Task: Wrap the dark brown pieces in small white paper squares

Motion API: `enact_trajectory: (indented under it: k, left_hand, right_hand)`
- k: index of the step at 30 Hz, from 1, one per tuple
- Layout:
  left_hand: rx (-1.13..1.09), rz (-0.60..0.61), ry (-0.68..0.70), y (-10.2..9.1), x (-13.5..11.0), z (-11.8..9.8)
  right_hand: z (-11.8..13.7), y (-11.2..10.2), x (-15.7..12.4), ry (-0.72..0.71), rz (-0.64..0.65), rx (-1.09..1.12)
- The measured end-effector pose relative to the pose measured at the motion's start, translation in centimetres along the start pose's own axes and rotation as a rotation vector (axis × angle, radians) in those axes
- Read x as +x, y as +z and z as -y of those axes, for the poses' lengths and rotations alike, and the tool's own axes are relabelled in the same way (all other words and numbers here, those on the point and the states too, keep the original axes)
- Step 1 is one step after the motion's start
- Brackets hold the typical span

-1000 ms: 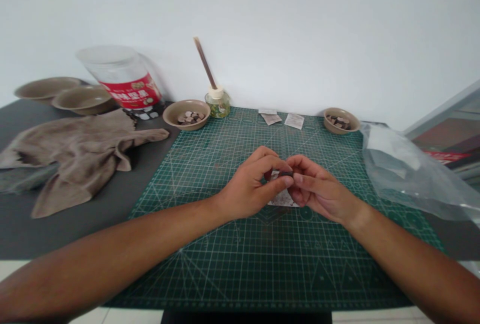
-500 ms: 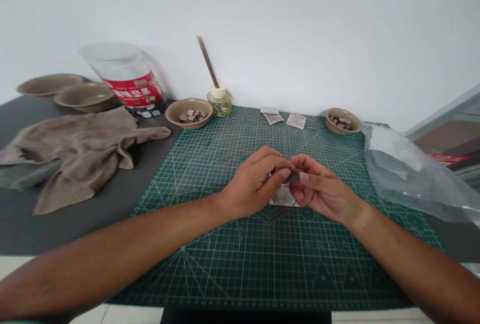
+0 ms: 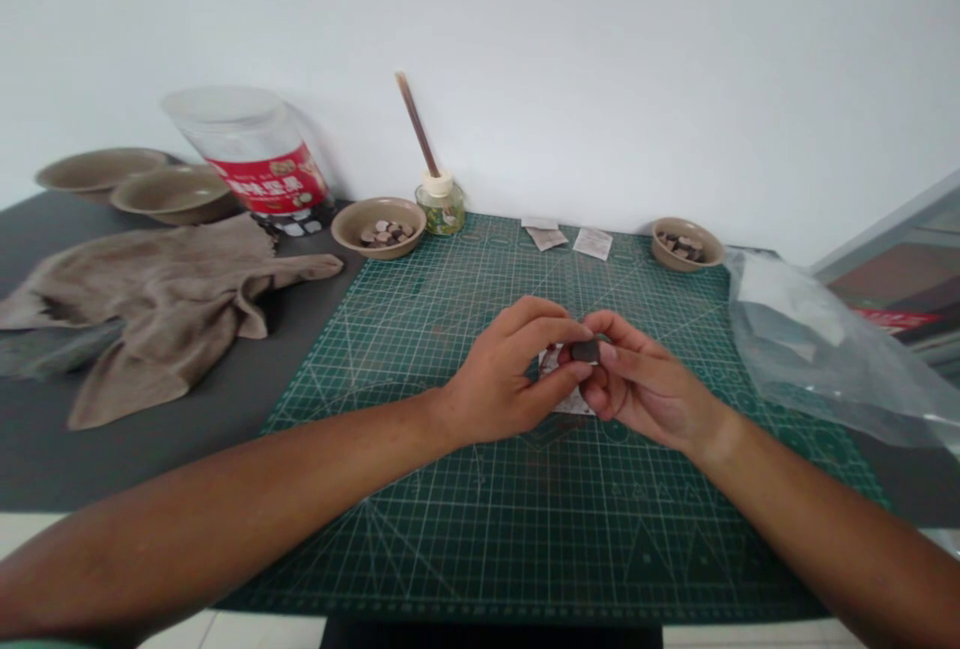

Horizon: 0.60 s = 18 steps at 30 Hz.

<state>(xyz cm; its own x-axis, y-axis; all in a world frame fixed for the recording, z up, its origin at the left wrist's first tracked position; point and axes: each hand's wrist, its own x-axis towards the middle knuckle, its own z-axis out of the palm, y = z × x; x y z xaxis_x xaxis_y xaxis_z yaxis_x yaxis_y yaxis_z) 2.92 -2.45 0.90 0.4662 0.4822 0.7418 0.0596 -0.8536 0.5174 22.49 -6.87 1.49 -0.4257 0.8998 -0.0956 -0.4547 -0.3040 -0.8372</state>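
Observation:
My left hand (image 3: 510, 369) and my right hand (image 3: 637, 384) meet over the middle of the green cutting mat (image 3: 465, 529). Both pinch a small dark round piece (image 3: 586, 351) between thumb and fingertips. A small white packet (image 3: 564, 395) lies on the mat just under the hands, mostly hidden by them. Both hands are closed in a pinch.
A tan bowl (image 3: 379, 226) of small brown pieces and a reed diffuser bottle (image 3: 439, 210) stand at the mat's far left corner. Another small bowl (image 3: 685, 243) sits far right, two white packets (image 3: 570, 239) between them. A beige cloth (image 3: 150, 299), jar (image 3: 251, 159), stacked bowls (image 3: 135, 184) lie left; a plastic bag (image 3: 817, 349) right.
The dark piece has turned between my fingertips and shows more plainly now. Both hands have shifted only slightly.

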Motion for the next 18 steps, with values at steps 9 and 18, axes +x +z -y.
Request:
enact_trajectory:
  k: [9, 18]
  left_hand:
    - [0.133, -0.057, 0.07, 0.11, -0.21, 0.39]
    - [0.208, -0.057, 0.115, -0.15, -0.1, 0.35]
  right_hand:
    - [-0.67, -0.5, 0.21, -0.046, -0.02, 0.04]
    - [-0.51, -0.22, 0.32, -0.037, -0.079, 0.05]
